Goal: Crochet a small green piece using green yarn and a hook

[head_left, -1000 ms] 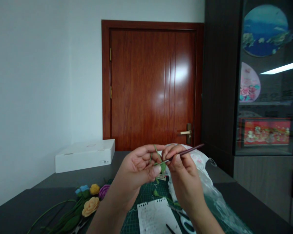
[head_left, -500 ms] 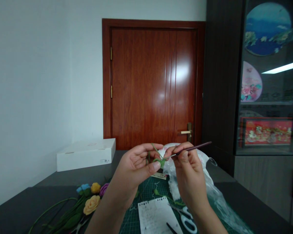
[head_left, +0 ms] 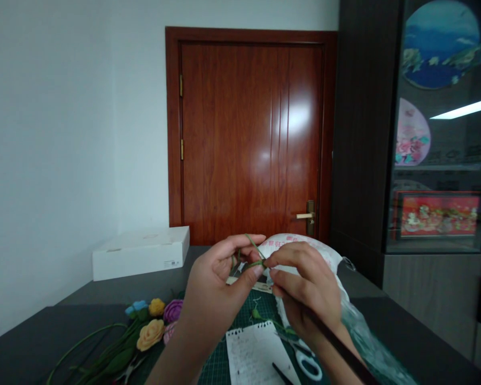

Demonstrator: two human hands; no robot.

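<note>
My left hand [head_left: 220, 280] pinches a small green crochet piece [head_left: 257, 263] between thumb and fingers. A strand of green yarn [head_left: 254, 245] runs over its raised index finger down to the piece. My right hand [head_left: 315, 283] is closed around a crochet hook [head_left: 332, 339], whose dark handle slants down to the lower right under the palm. The right fingertips meet the left ones at the green piece and hide the hook's tip. Both hands are held above the cutting mat.
On the green cutting mat [head_left: 214, 363] lie a written notepad page [head_left: 252, 350], a black pen [head_left: 281, 372] and white-handled scissors [head_left: 309, 367]. Crocheted flowers [head_left: 150, 335] lie left, a white box [head_left: 140, 255] behind them. A white plastic bag [head_left: 308, 243] stands behind my right hand.
My right hand has turned over, its fingertips now at the green piece. The hook's handle has swung from pointing up and right to pointing down and right.
</note>
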